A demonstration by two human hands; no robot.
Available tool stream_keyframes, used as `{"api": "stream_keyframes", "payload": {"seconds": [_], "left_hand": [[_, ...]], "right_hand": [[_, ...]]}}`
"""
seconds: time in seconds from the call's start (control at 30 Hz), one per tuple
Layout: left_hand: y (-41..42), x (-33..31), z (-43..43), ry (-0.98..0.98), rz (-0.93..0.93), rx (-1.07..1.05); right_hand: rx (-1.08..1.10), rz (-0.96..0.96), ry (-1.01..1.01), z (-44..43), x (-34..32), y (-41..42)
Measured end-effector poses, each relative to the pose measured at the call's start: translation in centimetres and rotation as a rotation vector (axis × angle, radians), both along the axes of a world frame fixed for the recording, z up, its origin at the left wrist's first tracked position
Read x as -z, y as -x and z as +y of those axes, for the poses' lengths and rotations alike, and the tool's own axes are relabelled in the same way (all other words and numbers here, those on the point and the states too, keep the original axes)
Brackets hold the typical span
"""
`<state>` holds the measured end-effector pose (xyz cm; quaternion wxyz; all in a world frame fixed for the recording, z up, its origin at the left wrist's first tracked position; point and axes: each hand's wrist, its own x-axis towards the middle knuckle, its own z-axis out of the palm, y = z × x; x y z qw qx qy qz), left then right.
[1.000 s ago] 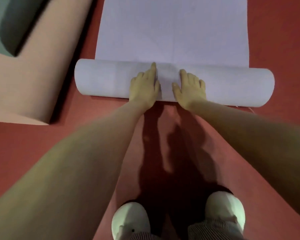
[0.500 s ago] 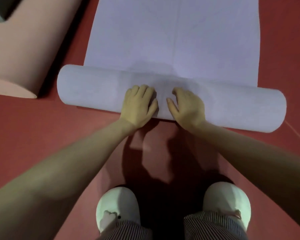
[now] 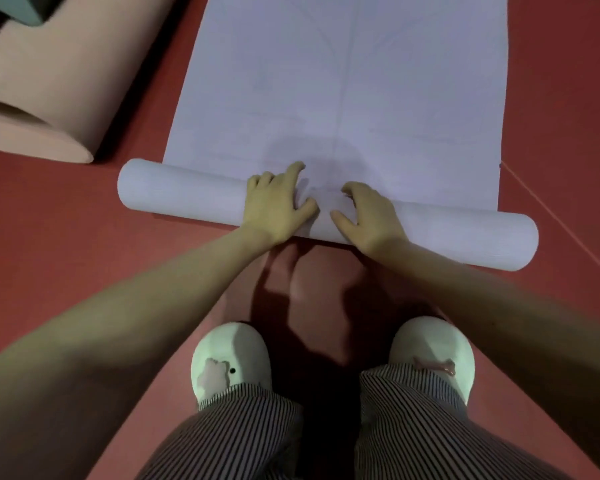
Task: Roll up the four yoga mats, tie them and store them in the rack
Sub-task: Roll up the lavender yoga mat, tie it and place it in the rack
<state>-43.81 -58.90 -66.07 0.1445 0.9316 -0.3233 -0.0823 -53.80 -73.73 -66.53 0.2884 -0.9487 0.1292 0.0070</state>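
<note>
A lavender yoga mat (image 3: pixel 354 81) lies flat on the red floor, stretching away from me. Its near end is wound into a roll (image 3: pixel 174 195) that lies crosswise in front of my feet. My left hand (image 3: pixel 276 206) rests on the middle of the roll with its fingers curled over the top. My right hand (image 3: pixel 369 214) sits just beside it, fingers bent and thumb spread against the roll. A pink mat (image 3: pixel 45 91), partly rolled, lies at the left.
A teal mat (image 3: pixel 21 8) shows at the top left corner behind the pink one. My white slippers (image 3: pixel 231 358) and striped trouser legs stand close behind the roll. A thin orange line (image 3: pixel 561 226) crosses the red floor at the right.
A second ago both hands lay flat with straight fingers on the roll. Now the fingers of both curl over it. The roll looks a little thicker.
</note>
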Motion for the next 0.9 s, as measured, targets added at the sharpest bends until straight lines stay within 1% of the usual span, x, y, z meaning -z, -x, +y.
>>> {"api": "stream_keyframes", "payload": {"seconds": [0.03,0.13,0.2,0.27,0.33,0.37,0.43,0.53,0.6,0.7,0.83,0.9], "left_hand": [[0.4,-0.3,0.5,-0.057,-0.004,0.021],[2.2,-1.0,2.2,-0.149,-0.018,0.147],[3.4,-0.8,3.4,-0.177,0.008,0.208],[4.3,-0.6,4.2,-0.247,0.087,0.24],[5.0,-0.6,4.6,-0.326,0.149,0.29],[5.4,-0.3,4.7,-0.35,0.129,0.33],[6.2,0.6,5.3,-0.369,0.048,0.387],[7.5,2.5,6.2,-0.35,0.002,0.353],[8.5,3.5,6.6,-0.3,-0.066,0.302],[9.5,4.1,7.0,-0.215,-0.14,0.215],[10.5,3.0,5.0,-0.147,-0.089,0.101],[11.1,1.7,2.8,-0.167,-0.046,0.057]], "right_hand": [[-0.008,0.032,0.023,-0.3,-0.1,1.0],[-0.091,0.223,0.233,-1.0,-0.4,3.9],[-0.137,0.289,0.248,-0.7,0.1,5.6],[-0.155,0.209,0.276,0.6,0.7,7.3],[-0.14,0.087,0.361,1.5,1.6,9.0],[-0.124,0.068,0.401,1.6,1.9,9.8],[-0.115,0.11,0.434,1.0,2.7,10.8],[-0.142,0.156,0.498,0.3,3.4,11.4],[-0.175,0.175,0.505,0.2,3.5,11.2],[-0.239,0.094,0.558,-0.1,3.2,10.8],[-0.252,0.025,0.492,-2.4,2.5,10.1],[-0.231,0.009,0.491,-4.1,2.0,10.3]]}}
